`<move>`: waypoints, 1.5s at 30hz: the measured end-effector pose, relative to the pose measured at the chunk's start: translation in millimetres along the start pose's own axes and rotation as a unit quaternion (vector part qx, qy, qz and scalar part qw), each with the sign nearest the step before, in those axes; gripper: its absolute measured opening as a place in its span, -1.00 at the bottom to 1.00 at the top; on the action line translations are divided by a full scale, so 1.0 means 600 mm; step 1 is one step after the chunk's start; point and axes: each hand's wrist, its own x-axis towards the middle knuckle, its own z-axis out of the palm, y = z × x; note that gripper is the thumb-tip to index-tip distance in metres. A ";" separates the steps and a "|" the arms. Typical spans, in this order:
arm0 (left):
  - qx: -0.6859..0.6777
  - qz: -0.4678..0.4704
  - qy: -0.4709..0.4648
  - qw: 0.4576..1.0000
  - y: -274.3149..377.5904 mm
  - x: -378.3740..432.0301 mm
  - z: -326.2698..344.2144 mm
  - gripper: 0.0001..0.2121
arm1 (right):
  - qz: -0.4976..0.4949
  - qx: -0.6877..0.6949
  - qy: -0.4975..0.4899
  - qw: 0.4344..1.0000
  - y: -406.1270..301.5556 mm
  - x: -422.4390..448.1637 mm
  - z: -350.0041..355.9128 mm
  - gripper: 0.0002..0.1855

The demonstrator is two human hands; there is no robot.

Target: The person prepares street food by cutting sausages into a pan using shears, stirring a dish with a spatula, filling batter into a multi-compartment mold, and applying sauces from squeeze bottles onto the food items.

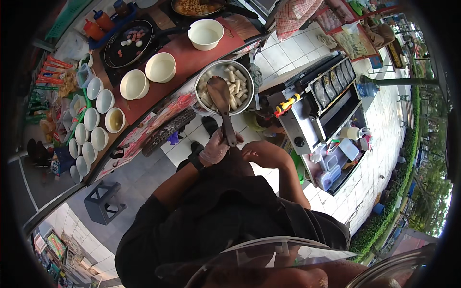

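Observation:
My left hand point(213, 148), in a clear plastic glove, grips the handle of a dark wooden spatula point(219, 93). The spatula's broad blade lies over a steel bowl point(251, 93) that holds many pale, tube-shaped food pieces point(236, 86). My bare right hand point(263, 153) is low in front of my body, beside the spatula handle and apart from it. Its fingers point inward and are partly hidden, so I cannot tell whether they are closed. Cream bowls point(134, 85) stand on the red counter point(183, 66) to the left of the steel bowl.
A black frying pan point(126, 59) with chopped pink pieces is on the counter, another pan with noodles point(194, 7) beyond. Several small white bowls point(99, 138) line the left end. A metal grill cart point(295, 126) stands to the right, a plastic stool point(104, 201) at lower left.

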 end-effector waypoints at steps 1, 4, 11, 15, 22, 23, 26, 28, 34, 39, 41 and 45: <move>0.004 0.007 0.000 1.000 0.044 -0.002 0.017 -0.87 | 0.021 -0.055 0.008 0.998 -0.055 -0.015 -0.042 -0.49; 0.077 -0.130 0.017 0.988 0.112 -0.005 0.043 -0.98 | -0.009 0.006 0.330 0.944 -0.169 0.029 -0.032 -0.48; 0.067 -0.112 0.037 0.991 0.134 -0.041 0.038 -0.86 | -0.033 -0.088 0.338 0.937 -0.213 0.074 0.006 -0.61; 0.043 -0.184 0.049 0.981 0.180 -0.074 0.038 -0.83 | -0.035 -0.356 0.324 0.876 -0.248 -0.003 -0.090 -0.81; 0.034 -0.213 -0.006 0.976 0.214 -0.080 0.011 -0.78 | 0.124 -0.383 0.250 0.881 -0.280 -0.055 -0.209 -0.69; 0.036 -0.212 -0.012 0.977 0.221 -0.074 0.013 -0.78 | 0.150 -0.390 0.254 0.872 -0.277 -0.055 -0.212 -0.73; 0.048 -0.222 -0.020 0.974 0.237 -0.045 0.013 -0.80 | 0.082 -0.367 0.250 0.892 -0.265 -0.068 -0.238 -0.68; 0.054 -0.230 -0.023 0.972 0.240 -0.022 0.008 -0.81 | 0.056 -0.344 0.233 0.908 -0.255 -0.061 -0.261 -0.63; 0.024 -0.231 -0.054 0.971 0.254 0.063 0.002 -0.85 | 0.021 -0.363 0.251 0.897 -0.246 -0.012 -0.295 -0.67; 0.027 -0.266 -0.096 0.959 0.266 0.132 0.000 -0.83 | 0.001 -0.367 0.283 0.886 -0.211 0.029 -0.337 -0.69; 0.021 -0.264 -0.101 0.959 0.259 0.156 -0.012 -0.83 | 0.008 -0.365 0.288 0.885 -0.199 0.045 -0.353 -0.69; 0.031 -0.261 -0.110 0.958 0.252 0.195 -0.022 -0.81 | 0.020 -0.365 0.295 0.883 -0.178 0.085 -0.371 -0.69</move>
